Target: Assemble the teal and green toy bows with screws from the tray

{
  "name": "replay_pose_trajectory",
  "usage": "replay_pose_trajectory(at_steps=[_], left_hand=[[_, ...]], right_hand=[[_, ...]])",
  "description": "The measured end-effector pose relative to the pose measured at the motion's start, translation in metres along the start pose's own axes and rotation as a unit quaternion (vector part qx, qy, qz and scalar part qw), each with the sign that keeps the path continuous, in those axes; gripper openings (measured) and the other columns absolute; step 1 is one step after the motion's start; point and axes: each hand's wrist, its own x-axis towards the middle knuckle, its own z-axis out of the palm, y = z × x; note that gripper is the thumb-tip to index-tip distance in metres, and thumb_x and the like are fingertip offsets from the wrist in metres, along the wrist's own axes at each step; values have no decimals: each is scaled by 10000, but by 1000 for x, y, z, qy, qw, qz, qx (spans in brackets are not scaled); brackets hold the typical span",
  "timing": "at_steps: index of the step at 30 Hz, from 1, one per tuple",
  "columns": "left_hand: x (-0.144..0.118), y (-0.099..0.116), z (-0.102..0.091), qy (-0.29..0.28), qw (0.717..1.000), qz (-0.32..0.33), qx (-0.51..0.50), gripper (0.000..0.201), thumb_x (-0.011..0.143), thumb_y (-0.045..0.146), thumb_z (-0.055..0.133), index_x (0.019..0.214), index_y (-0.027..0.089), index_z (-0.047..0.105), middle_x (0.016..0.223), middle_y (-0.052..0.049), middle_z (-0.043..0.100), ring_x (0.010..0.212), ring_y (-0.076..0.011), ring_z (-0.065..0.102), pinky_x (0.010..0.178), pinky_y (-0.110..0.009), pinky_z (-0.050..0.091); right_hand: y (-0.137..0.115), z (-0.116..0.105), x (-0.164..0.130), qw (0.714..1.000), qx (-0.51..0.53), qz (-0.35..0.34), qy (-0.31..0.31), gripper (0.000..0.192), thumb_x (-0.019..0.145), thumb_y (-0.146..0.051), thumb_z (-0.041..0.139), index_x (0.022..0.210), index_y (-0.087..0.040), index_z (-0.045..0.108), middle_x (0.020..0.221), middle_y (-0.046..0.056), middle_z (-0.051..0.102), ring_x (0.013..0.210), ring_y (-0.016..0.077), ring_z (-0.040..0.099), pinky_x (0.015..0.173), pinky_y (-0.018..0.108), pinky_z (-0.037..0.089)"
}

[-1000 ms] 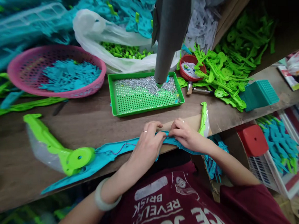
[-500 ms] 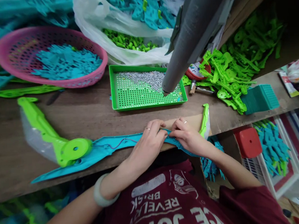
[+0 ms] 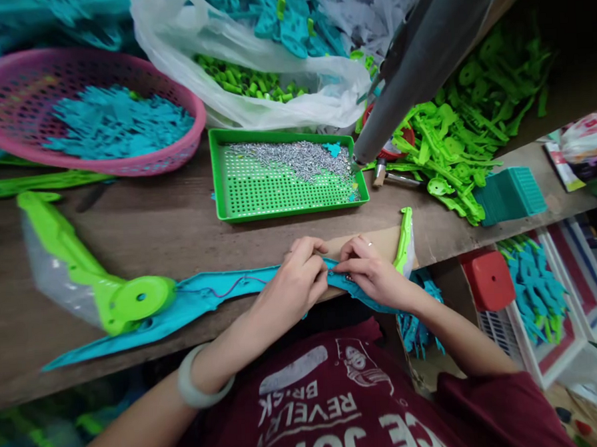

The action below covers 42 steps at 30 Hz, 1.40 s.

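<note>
On the crowded table, both hands pinch the blue toy bow; overhanging the edge, it could slip off.

Quick count: one pink basket, one green tray with a heap of small silver screws, way too many to count. One clear bag of green bits, one red bowl, one teal mesh box, one red stool. Two hands, left and right, on one long teal toy piece.
</note>
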Motion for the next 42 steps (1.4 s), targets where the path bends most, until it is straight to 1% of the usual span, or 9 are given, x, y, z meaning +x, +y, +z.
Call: replay_pose_trajectory(at_steps=[3, 9, 15, 21, 26, 30, 34, 38, 42], left_hand=[[0, -1, 0, 0, 1000, 1, -1, 167, 968, 146, 508, 815, 183, 564, 1110, -108, 581, 1079, -254, 589, 897, -416, 543], [2, 0, 2, 4, 1000, -5, -1, 179, 935, 116, 523, 772, 190, 527, 1066, -99, 576, 1050, -249, 590, 878, -402, 541], [0, -2, 1, 8, 1000, -5, 1, 170, 904, 101, 536, 762, 193, 529, 1057, -95, 596, 1030, -244, 591, 879, -410, 536], [-2, -2, 1, 11, 1000, -6, 0, 158, 916, 116, 540, 775, 184, 558, 1081, -103, 605, 1044, -248, 599, 891, -408, 535], [-2, -2, 2, 6, 1000, -12, -13, 145, 937, 150, 533, 819, 178, 613, 1085, -105, 622, 1020, -250, 612, 873, -412, 540], [-2, -1, 2, 7, 1000, -11, -6, 163, 952, 154, 518, 812, 176, 598, 1077, -107, 620, 1002, -250, 604, 855, -413, 536], [-2, 1, 4, 20, 1000, -7, 21, 170, 948, 125, 514, 797, 183, 564, 1035, -90, 604, 982, -244, 595, 836, -397, 527], [-2, 2, 8, 33, 998, -6, 49, 181, 909, 80, 528, 766, 190, 524, 1018, -91, 595, 964, -247, 584, 819, -395, 526], [-1, 2, 11, 36, 997, -5, 65, 194, 885, 64, 534, 751, 200, 504, 994, -92, 592, 942, -251, 575, 800, -399, 528]], right_hand=[[-1, 1, -1, 1000, -12, 3, 0, 262, 996, -110, 483, 1013, -204, 728, 975, 71, 554, 969, 213, 503, 841, 389, 474], [-3, 2, -1, 999, 2, -14, 41, 294, 931, -33, 497, 1039, -200, 713, 981, 68, 569, 957, 211, 517, 839, 397, 472], [-5, 3, -1, 1000, 8, 4, 24, 291, 937, -50, 488, 1044, -209, 707, 971, 66, 567, 960, 214, 525, 847, 402, 474], [-5, 3, -2, 999, 1, -18, 43, 262, 930, -53, 503, 1008, -200, 706, 960, 65, 562, 932, 205, 521, 816, 385, 474], [-2, 4, -4, 999, -5, -19, 31, 259, 937, -74, 515, 1052, -209, 704, 981, 70, 572, 938, 215, 520, 827, 405, 471], [-2, 3, -3, 1000, -4, -15, 26, 273, 934, -62, 509, 1053, -211, 705, 983, 70, 569, 948, 216, 519, 838, 407, 472], [-9, 6, -2, 1000, -14, 13, 24, 290, 920, -35, 490, 1016, -207, 703, 965, 69, 563, 954, 217, 519, 830, 395, 475], [-20, 16, -4, 995, -40, 66, 65, 250, 905, -35, 497, 954, -185, 691, 959, 81, 557, 936, 226, 512, 800, 390, 467], [-24, 23, -7, 991, -21, 96, 86, 268, 891, -21, 494, 938, -202, 687, 953, 72, 563, 939, 225, 520, 820, 393, 469]])
